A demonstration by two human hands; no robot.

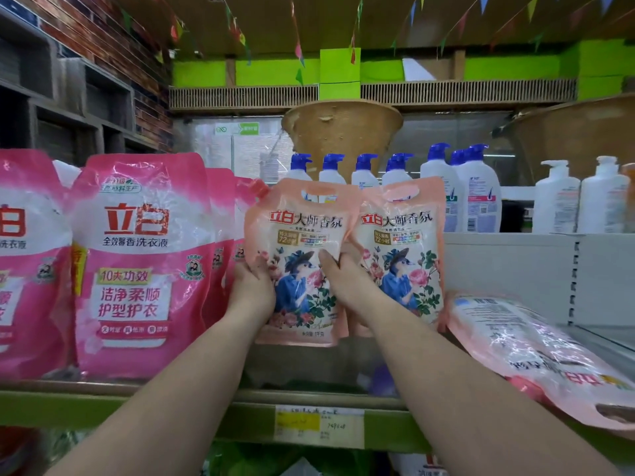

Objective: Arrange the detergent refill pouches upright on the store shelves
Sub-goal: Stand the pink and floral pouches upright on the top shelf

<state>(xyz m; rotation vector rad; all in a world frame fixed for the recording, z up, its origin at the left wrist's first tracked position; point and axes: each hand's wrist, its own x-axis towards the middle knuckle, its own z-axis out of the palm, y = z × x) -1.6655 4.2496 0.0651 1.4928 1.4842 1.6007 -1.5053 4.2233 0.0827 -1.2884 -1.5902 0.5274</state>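
A peach refill pouch (pixel 295 242) with a floral picture stands upright on the shelf (pixel 137 403). My left hand (pixel 252 286) grips its left edge and my right hand (pixel 343 280) grips its right edge, thumb on the front. Just right of it a second identical pouch (pixel 409 255) stands upright, partly behind my right hand. A third peach pouch (pixel 536 355) lies flat on the shelf at the right, its end overhanging the front edge. Pink refill pouches (pixel 137 262) stand upright at the left.
White pump bottles with blue caps (pixel 477 194) and plain white pump bottles (pixel 556 201) stand on a higher white shelf behind and to the right. A price label (pixel 319 427) is fixed to the shelf's front rail. A tan basket (pixel 340 132) sits above.
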